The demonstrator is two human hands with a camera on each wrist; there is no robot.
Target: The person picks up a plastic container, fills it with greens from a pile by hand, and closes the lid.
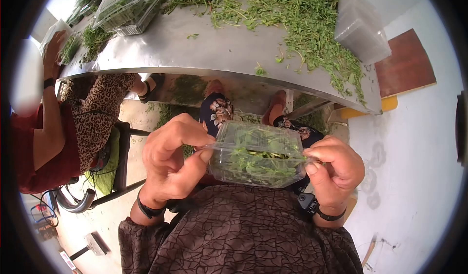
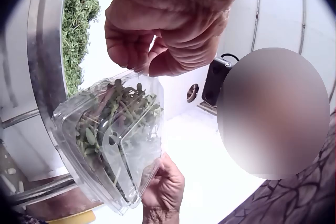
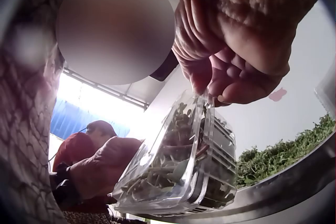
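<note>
A clear plastic clamshell box [image 1: 258,154] filled with green leafy sprigs is held up over the lap, between both hands. At its left end the left hand [image 1: 175,159] pinches the rim between thumb and forefinger. The right hand [image 1: 336,169] pinches the rim at the opposite end the same way. In the left wrist view the box [image 2: 113,145] hangs below the left fingertips, its lid and base lying together along the edge. The right wrist view shows the right thumb and fingers gripping the edge of the box [image 3: 178,161], with stems pressed against the plastic.
A metal table [image 1: 234,47] stands ahead, heaped with loose greens [image 1: 312,25]. On it are a filled clear box [image 1: 129,10] at the left and a stack of empty clear boxes [image 1: 360,28] at the right. Another person [image 1: 48,142] sits at the left, by a chair frame [image 1: 122,162].
</note>
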